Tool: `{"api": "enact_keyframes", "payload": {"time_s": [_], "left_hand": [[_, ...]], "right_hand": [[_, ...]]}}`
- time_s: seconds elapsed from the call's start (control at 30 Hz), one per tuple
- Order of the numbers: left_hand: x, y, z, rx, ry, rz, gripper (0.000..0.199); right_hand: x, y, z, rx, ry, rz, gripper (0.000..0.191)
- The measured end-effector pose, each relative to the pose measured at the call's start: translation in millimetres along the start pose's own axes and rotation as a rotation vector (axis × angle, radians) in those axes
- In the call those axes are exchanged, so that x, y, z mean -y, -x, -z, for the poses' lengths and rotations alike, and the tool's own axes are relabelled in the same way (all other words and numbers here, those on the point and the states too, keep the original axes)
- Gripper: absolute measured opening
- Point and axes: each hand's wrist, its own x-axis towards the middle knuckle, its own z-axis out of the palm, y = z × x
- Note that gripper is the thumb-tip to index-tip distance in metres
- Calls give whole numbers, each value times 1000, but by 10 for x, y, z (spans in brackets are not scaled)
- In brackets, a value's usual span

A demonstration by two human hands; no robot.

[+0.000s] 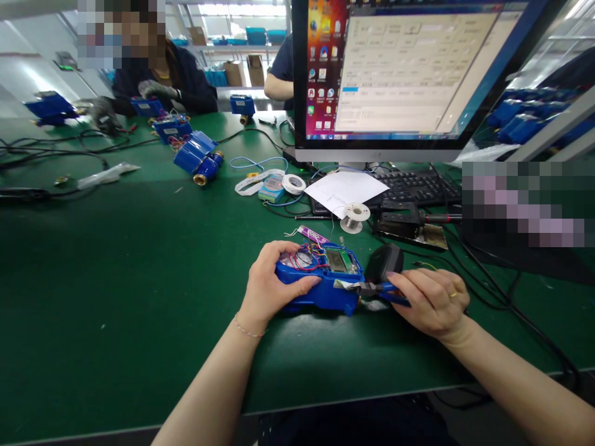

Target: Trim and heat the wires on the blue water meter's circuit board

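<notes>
On the green table (pixel 139 279), your left hand (pixel 266 280) clasps the left end of the blue meter (pixel 325 293), which lies before you, display board (pixel 340 261) facing up. By its right end a pale strip (pixel 344 284) meets the pliers (pixel 385 287), gripped in your right hand (pixel 431 301); I can't tell whether their jaws pinch it.
</notes>
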Motion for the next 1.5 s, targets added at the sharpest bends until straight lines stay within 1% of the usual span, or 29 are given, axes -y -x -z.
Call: {"api": "enact_keyframes", "payload": {"time_s": [0.2,0.33,0.5,0.6,0.73,0.9,0.97,1.1,1.23,1.33,1.5], "left_hand": [[4,24,0,-4,-7,-16,48],[4,25,-8,-9,-6,-34,48],[9,26,-8,-12,-5,-49,47],[10,38,-1,-8,1,-60,47],[14,47,7,-4,4,-62,47],[23,34,-4,-8,12,-63,48],[21,27,-10,-9,-5,-50,47],[9,17,-16,-34,-55,-52,46],[1,18,-16,-45,-69,-66,45],[-1,18,-17,-43,-71,-69,45],[-3,14,-24,-41,-57,-56,45]], "right_hand": [[126,-30,118,66,-24,-94,18],[201,-36,168,79,-48,-149,20],[289,-49,213,89,-80,-211,18],[322,-60,229,91,-96,-227,18],[290,-56,235,78,-93,-194,18],[236,-33,239,92,-60,-135,20],[267,-45,245,120,-41,-165,24],[374,-116,294,216,-1,-286,36],[396,-187,373,249,21,-376,40],[359,-213,410,282,-29,-398,41],[295,-237,412,305,-61,-391,38]]}}
